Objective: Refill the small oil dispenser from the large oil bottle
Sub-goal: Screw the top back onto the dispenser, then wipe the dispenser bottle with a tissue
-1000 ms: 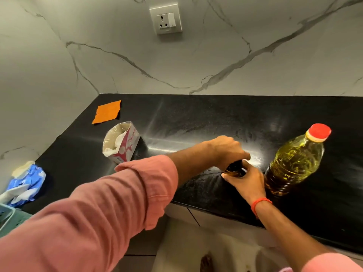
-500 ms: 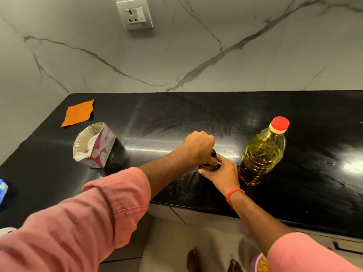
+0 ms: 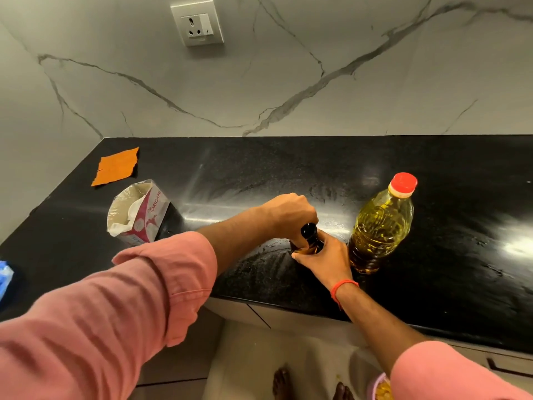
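The small oil dispenser [image 3: 309,238], dark with a black top, stands on the black counter [image 3: 259,174] near its front edge. My left hand [image 3: 290,213] is closed over its top from above. My right hand [image 3: 327,259] wraps around its body from the front. Most of the dispenser is hidden by the two hands. The large oil bottle [image 3: 380,226], clear plastic with yellow oil and a red cap on, stands upright just to the right of my right hand.
An open tissue pack [image 3: 138,213] lies on the counter to the left. An orange cloth [image 3: 116,166] sits at the back left. A wall socket [image 3: 197,23] is on the marble backsplash. A blue thing [image 3: 4,277] shows at the left edge.
Both hands stay on the dispenser. The camera has swung right and then back a little, so the scene has shifted in the frame. The big bottle has not moved.
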Action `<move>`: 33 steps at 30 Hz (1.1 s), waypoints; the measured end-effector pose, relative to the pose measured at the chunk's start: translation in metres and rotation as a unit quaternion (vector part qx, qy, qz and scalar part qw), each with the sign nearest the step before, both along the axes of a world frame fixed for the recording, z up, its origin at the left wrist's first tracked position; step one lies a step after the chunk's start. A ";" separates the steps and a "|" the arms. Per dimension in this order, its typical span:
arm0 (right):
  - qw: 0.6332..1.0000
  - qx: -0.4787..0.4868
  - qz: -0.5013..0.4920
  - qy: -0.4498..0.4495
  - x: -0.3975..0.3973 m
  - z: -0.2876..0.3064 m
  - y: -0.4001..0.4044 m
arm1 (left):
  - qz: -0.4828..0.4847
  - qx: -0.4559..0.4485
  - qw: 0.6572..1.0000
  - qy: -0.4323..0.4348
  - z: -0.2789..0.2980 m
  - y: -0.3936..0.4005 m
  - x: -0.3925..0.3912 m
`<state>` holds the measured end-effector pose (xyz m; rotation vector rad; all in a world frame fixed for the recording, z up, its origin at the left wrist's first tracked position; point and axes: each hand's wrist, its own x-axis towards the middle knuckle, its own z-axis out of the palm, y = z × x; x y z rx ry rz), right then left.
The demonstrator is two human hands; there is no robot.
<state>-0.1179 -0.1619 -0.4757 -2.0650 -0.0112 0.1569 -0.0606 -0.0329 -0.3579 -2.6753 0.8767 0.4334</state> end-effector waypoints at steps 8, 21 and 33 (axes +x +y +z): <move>0.999 0.029 -0.009 -0.029 -0.007 -0.003 0.004 | 0.138 -0.068 0.988 -0.031 -0.009 -0.001 -0.026; 0.998 0.044 0.038 -0.009 -0.030 0.019 0.011 | 0.471 -0.260 0.842 -0.043 -0.004 0.124 -0.128; 0.997 0.070 -0.016 -0.034 -0.020 0.035 0.021 | 0.656 -0.241 0.687 -0.197 0.001 0.339 -0.151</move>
